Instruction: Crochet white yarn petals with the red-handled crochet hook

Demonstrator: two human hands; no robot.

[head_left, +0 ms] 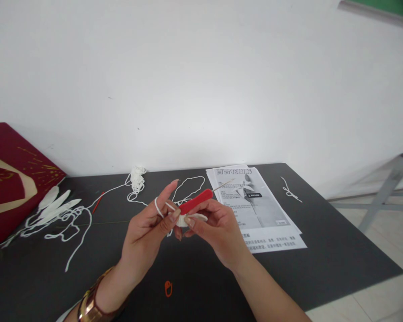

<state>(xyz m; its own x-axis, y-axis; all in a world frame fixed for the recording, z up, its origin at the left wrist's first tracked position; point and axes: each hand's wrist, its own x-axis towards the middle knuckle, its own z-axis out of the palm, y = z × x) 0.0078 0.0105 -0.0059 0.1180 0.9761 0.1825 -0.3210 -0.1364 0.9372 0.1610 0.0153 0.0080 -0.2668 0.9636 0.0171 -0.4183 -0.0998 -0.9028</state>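
Observation:
Over the middle of the dark table, my left hand point(152, 223) pinches a small white crochet piece point(181, 220) between thumb and fingers. White yarn loops round its raised index finger. My right hand point(213, 223) is closed on the same piece and on a crochet hook with a red handle point(196, 202). The hook's thin metal shaft points up and right, over the printed sheets. Part of the crochet piece is hidden behind my fingers. From behind my hands, loose yarn point(188, 185) runs left to a small heap of white yarn point(137, 179) near the wall.
Printed sheets point(272, 223) with a flower picture lie to the right, a short yarn piece point(290, 192) beyond them. An orange stitch marker point(168, 288) is near the front. White petal-shaped pieces point(53, 203), a red stick point(98, 202) and a dark red bag point(13, 179) are left.

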